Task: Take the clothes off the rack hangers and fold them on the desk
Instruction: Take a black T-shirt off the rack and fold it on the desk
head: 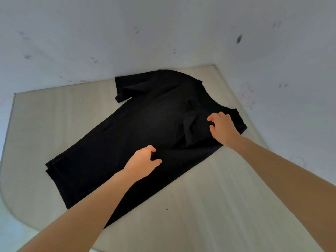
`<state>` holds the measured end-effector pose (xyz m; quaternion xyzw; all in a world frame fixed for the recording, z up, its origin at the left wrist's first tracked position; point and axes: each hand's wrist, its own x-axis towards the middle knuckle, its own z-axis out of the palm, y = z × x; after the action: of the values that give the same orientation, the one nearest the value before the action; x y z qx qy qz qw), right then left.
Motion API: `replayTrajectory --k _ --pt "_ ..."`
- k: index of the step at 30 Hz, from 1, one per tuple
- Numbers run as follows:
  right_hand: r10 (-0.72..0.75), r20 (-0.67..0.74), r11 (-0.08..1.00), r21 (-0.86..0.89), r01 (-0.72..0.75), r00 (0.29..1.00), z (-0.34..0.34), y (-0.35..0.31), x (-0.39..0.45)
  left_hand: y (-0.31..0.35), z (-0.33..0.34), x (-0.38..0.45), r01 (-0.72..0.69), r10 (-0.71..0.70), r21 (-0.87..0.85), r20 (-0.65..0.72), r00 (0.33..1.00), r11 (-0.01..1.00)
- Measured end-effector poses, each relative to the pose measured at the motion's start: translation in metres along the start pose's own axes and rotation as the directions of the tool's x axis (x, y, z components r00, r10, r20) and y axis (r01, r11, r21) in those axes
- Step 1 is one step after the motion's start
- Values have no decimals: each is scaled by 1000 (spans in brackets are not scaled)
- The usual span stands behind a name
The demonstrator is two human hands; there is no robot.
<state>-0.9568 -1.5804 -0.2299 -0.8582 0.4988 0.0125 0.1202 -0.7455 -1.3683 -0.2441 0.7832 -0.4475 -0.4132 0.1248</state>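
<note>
Two hands (143, 161) (222, 127) on black tee (127, 142) (flat)

view: head, the only camera | position: worn on the person's head, above the near edge of the table (227, 206) | facing: forward and steeply down | range: close, both forearms reach in from the bottom corners | covers: most of the tabletop, plus the marked white wall (163, 33) behind | lens: wide, edges bowed
</note>
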Motion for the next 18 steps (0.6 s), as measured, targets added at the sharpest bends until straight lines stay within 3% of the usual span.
replayTrajectory --k 5,8,12,15,18 --pt "190 114 975 99 -201 975 1 56 28 46 10 48 73 -86 -274 -36 996 959" --pt "153 140 965 193 -179 978 6 59 39 66 17 69 41 -78 -303 -110 991 952" --pt "105 152 961 239 -140 983 15 49 57 90 27 92 60 -93 -283 -103 990 957" --pt "129 163 961 221 -164 978 20 45 67 100 29 103 -12 -22 -233 -144 989 972" --pt "118 116 974 179 -137 986 17 47 76 104 10 112 -72 29 -396 -114 993 915"
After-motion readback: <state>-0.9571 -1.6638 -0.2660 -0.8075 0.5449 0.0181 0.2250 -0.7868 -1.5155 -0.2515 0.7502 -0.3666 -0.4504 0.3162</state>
